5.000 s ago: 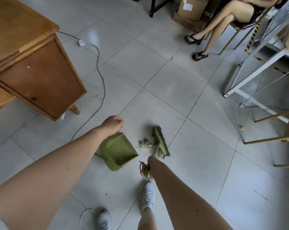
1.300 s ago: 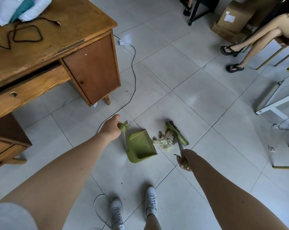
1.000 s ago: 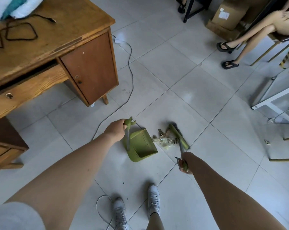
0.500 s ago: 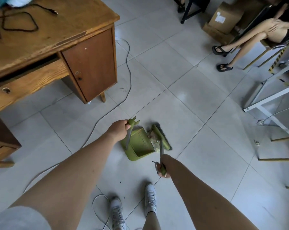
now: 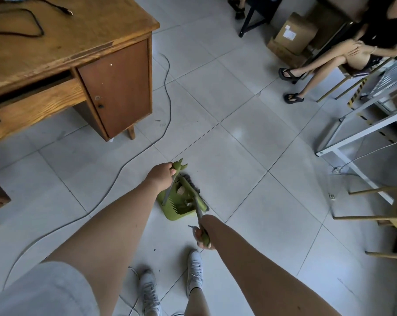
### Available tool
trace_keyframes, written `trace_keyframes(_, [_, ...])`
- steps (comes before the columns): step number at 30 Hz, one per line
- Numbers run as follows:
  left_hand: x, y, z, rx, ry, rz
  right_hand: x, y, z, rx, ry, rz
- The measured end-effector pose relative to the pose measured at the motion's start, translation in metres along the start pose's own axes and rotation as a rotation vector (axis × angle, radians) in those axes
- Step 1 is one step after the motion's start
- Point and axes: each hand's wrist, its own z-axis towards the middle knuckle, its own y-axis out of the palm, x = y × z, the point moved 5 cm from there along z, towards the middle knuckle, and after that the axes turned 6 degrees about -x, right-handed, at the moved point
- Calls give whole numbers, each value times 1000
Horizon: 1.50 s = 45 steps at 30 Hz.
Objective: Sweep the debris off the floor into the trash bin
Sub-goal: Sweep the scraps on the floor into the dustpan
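A green dustpan [image 5: 178, 208] rests on the grey tiled floor just ahead of my feet. My left hand [image 5: 161, 174] grips the top of its upright handle. A green broom [image 5: 194, 192] lies with its head along the pan's right edge, bristles at the pan's mouth. My right hand [image 5: 203, 233] is closed around the broom's handle end. Pale crumpled debris [image 5: 182, 189] sits inside the pan, close to the broom head. No trash bin is in view.
A wooden desk [image 5: 63, 55] with a cabinet door stands at the upper left; a grey cable [image 5: 133, 156] trails from it across the floor. A seated person [image 5: 325, 62] and cardboard boxes [image 5: 294, 34] are at the upper right. White metal frames [image 5: 361, 131] and wooden chair legs line the right side.
The broom has swept leftwards, pushing the debris pile from the floor into the dustpan. My left hand has kept hold of the pan's handle. The view has shifted a little.
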Motion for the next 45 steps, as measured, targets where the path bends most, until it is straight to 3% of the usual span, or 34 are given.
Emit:
trace_keyframes(4, [-5, -3, 0, 5, -23, -6, -34, -16, -11, 44, -39, 110])
trace_keyframes(14, [-7, 4, 2, 24, 19, 26, -68, -61, -8, 46, -37, 58])
trace_keyframes(17, [-12, 6, 6, 35, 39, 21, -58, -66, 18, 79, -16, 17])
trace_keyframes(24, [-9, 13, 3, 30, 61, 30, 5, -6, 49, 68, 52, 321])
trace_keyframes(34, [-9, 22, -13, 25, 18, -13, 11, 62, 20, -142, 27, 416])
trace_keyframes(37, [-11, 21, -18, 17, 9, -18, 12, 52, 13, -78, 0, 470])
trace_keyframes(41, [-15, 21, -28, 22, 13, -16, 10, 29, -1, -56, 17, 380])
trace_keyframes(45, [-17, 20, -35, 30, -2, -1, -1, 6, -18, -8, -77, 308])
